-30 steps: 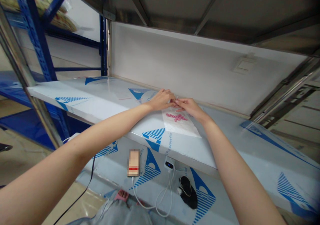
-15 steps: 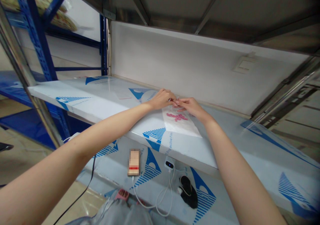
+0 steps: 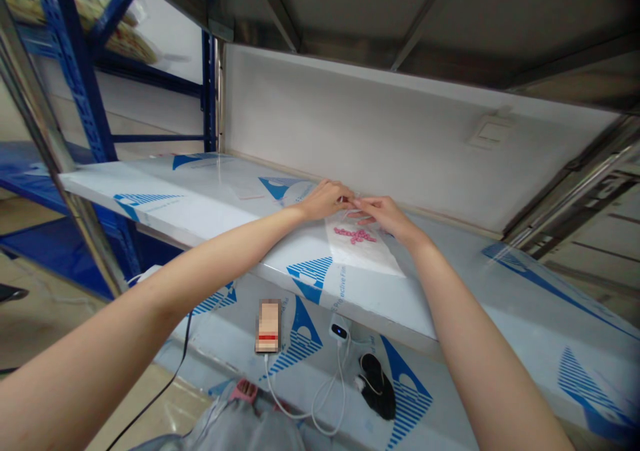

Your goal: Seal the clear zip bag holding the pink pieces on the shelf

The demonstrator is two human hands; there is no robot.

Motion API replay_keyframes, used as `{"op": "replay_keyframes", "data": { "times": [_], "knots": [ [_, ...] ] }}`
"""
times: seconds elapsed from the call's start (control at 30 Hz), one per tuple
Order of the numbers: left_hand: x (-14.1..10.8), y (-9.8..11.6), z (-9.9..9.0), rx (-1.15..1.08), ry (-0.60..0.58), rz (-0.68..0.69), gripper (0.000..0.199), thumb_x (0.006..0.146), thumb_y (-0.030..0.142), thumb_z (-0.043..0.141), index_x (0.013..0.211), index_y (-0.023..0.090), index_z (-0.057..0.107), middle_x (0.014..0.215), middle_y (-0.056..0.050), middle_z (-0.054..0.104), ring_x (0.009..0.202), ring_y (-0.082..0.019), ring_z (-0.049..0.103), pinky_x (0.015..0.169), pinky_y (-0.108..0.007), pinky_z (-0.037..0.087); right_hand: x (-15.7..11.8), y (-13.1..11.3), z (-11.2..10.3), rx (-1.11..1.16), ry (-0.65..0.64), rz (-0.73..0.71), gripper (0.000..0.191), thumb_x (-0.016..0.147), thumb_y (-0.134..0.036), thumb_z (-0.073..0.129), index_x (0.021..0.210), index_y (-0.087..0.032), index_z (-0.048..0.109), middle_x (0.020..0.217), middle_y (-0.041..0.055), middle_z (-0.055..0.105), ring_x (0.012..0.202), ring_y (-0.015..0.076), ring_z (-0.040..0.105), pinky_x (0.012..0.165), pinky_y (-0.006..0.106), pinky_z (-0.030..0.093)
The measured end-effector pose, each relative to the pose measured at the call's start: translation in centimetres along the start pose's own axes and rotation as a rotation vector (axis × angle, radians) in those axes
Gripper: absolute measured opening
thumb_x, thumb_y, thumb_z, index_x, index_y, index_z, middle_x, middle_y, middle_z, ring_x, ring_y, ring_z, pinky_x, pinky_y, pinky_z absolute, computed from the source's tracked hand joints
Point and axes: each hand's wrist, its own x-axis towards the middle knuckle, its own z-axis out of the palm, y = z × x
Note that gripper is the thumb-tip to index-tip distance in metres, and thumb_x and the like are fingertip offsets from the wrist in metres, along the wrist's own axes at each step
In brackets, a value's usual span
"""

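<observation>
On the shelf surface (image 3: pixel 240 221) lies a whitish, see-through plastic bag (image 3: pixel 370 257) with a cluster of small pink bead-like pieces (image 3: pixel 355 235) showing at its middle. My left hand (image 3: pixel 330 197) is closed, thumb and fingertips pinching the bag's far edge. Meeting it there from the other side, my right hand (image 3: pixel 383 214) also pinches that edge, its lower fingers reaching over the bag. The fingertips almost touch and partly hide the edge between them.
Below is a lower shelf with a blurred-out phone (image 3: pixel 269 327), a white device with a small display (image 3: pixel 339 331), white cables and a black object (image 3: pixel 375 384). A white wall (image 3: pixel 350 117) stands behind, a metal shelf (image 3: pixel 340 11) overhead, blue racking (image 3: pixel 80 91) at left.
Both hands stay at the bag's far edge, with only slight finger shifts. The bag and pink pieces look unmoved.
</observation>
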Motion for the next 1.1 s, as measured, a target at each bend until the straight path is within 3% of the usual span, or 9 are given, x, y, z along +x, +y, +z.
{"op": "replay_keyframes", "data": {
  "times": [0.2, 0.63, 0.9, 1.1],
  "knots": [
    [-0.1, 0.4, -0.2, 0.036, -0.005, -0.023, 0.015, 0.09, 0.022, 0.059, 0.08, 0.014, 0.068, 0.081, -0.005, 0.07, 0.081, -0.017, 0.061, 0.082, -0.032, 0.038, 0.2, 0.5, 0.0, -0.001, 0.015, -0.005, 0.045, 0.074, -0.059, 0.074, 0.09, -0.017, 0.078, 0.104, 0.0124, 0.073, 0.093, 0.0259, 0.07, 0.074, 0.034, 0.059],
    [0.0, 0.5, -0.5, -0.045, -0.098, -0.005, 0.023, 0.097, 0.02, 0.045, 0.094, 0.018, 0.068, 0.096, -0.004, 0.072, 0.088, -0.015, 0.063, 0.078, -0.028, 0.039, 0.1, 0.3, -0.3, -0.031, 0.046, 0.025, 0.026, 0.081, -0.042, 0.072, 0.09, -0.019, 0.078, 0.108, 0.0092, 0.073, 0.088, 0.0234, 0.072, 0.074, 0.032, 0.058],
    [-0.3, 1.4, -1.1, 0.148, -0.131, -0.023, 0.022, 0.098, 0.024, 0.046, 0.094, 0.015, 0.065, 0.095, -0.007, 0.069, 0.094, -0.02, 0.061, 0.089, -0.035, 0.036, 0.2, 0.0, -0.3, -0.018, 0.132, 0.085, 0.016, 0.088, -0.028, 0.066, 0.086, -0.015, 0.077, 0.102, 0.0109, 0.074, 0.076, 0.0201, 0.072, 0.069, 0.028, 0.056],
    [-0.3, 0.9, -0.8, 0.254, -0.134, 0.027, 0.024, 0.098, 0.021, 0.046, 0.099, 0.015, 0.068, 0.092, -0.009, 0.069, 0.097, -0.022, 0.06, 0.091, -0.035, 0.035, 0.2, 0.1, -0.3, -0.014, 0.152, 0.08, 0.019, 0.088, -0.032, 0.068, 0.088, -0.016, 0.077, 0.106, 0.0127, 0.073, 0.078, 0.0206, 0.072, 0.07, 0.028, 0.055]
  ]
}}
